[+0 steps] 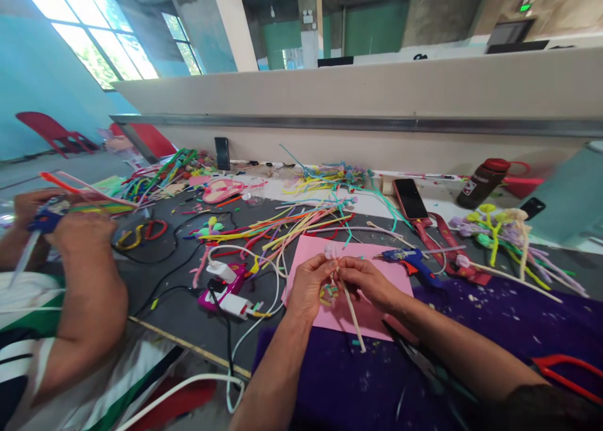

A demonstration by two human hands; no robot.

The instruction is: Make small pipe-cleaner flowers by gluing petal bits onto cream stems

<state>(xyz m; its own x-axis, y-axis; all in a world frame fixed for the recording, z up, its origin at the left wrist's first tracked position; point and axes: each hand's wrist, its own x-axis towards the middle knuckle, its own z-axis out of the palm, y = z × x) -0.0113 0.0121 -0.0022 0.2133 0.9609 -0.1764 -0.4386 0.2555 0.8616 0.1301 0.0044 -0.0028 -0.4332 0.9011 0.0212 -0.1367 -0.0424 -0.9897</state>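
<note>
Both forearms [277, 365] angle inward from below; the left hand [307, 284] and right hand [365, 280] meet over pink paper [330, 321], each pinching a pale flower [332, 252] below its head.

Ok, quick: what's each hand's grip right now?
Left hand: closed, holding the flower near its head.
Right hand: closed on the same flower, at its stem.

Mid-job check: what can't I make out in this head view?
Where pale stem meets lilac bloom: head view, covered by left hand and right hand.
Wording on dark bottle: head view, too small and blurred.
Rest of red handle: head view, cut off by right edge.
</note>
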